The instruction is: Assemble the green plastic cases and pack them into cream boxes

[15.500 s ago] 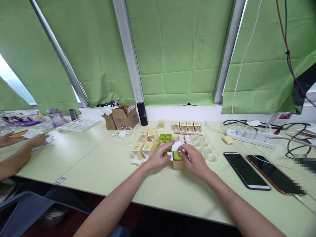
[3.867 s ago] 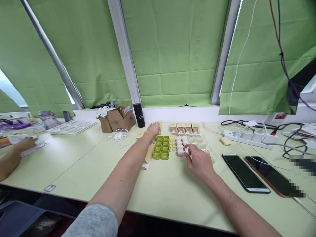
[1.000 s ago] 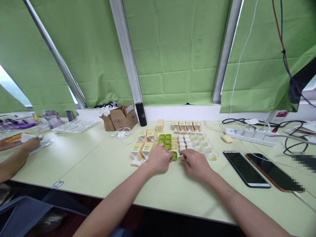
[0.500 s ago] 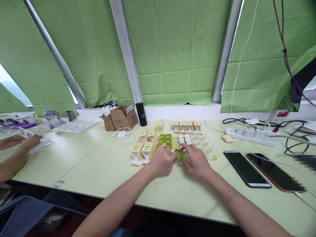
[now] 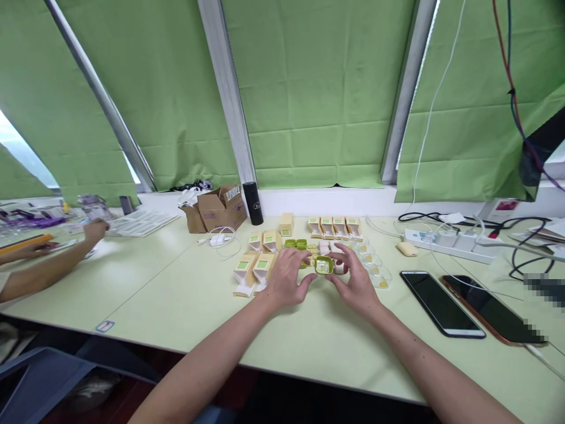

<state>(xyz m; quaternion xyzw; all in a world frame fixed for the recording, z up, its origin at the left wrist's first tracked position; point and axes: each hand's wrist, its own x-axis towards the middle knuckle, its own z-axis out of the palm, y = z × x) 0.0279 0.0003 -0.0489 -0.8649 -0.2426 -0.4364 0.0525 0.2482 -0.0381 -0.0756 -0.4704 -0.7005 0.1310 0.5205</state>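
Note:
My left hand and my right hand meet over the middle of the pale green table. Between their fingertips they pinch a small green case, its open side with a pale insert facing me, lifted a little off the table. Behind it lie more green cases, small pink-white pieces and clear lids with yellow dots. Tan cartons with green labels lie just left of my left hand.
A row of open tan cartons stands behind the parts. Two phones lie to the right, with a power strip and cables behind them. A black bottle and brown cardboard boxes sit at the back. Another person's hand reaches at far left.
Both my hands have lifted the green case off the table and turned its open side up toward me. The other person's arm at left has stretched farther across the table.

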